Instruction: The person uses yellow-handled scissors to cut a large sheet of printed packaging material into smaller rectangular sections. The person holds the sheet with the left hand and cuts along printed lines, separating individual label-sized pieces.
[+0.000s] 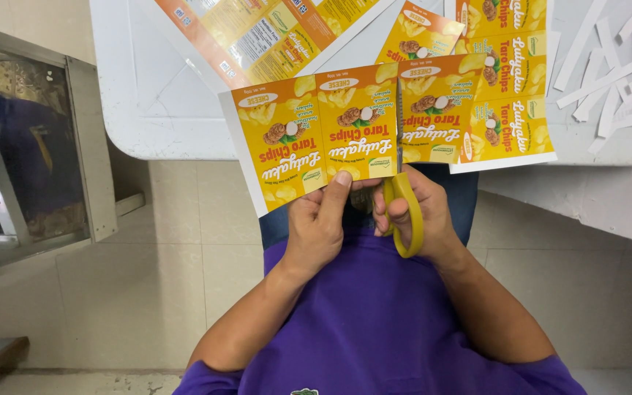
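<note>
Two hands work one sheet: my left hand [321,223] pinches the printed label strip [345,132] at its near edge, thumb on top, and my right hand [415,212] is clamped through the yellow scissors [404,208]. Blades run toward 12 o'clock, mostly hidden. White table [155,95] edge lies beyond; paper offcuts [608,80] at 2 o'clock.

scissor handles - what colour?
Yellow. The scissors' handles loop around the right hand's fingers, clearest in the head view, the only one.

label sheet [330,135]: orange-yellow, white-edged, printed with chips
scissors [404,208]: yellow handles
shirt [382,322]: purple
table [162,95]: white
paper strips [616,73]: white
</note>
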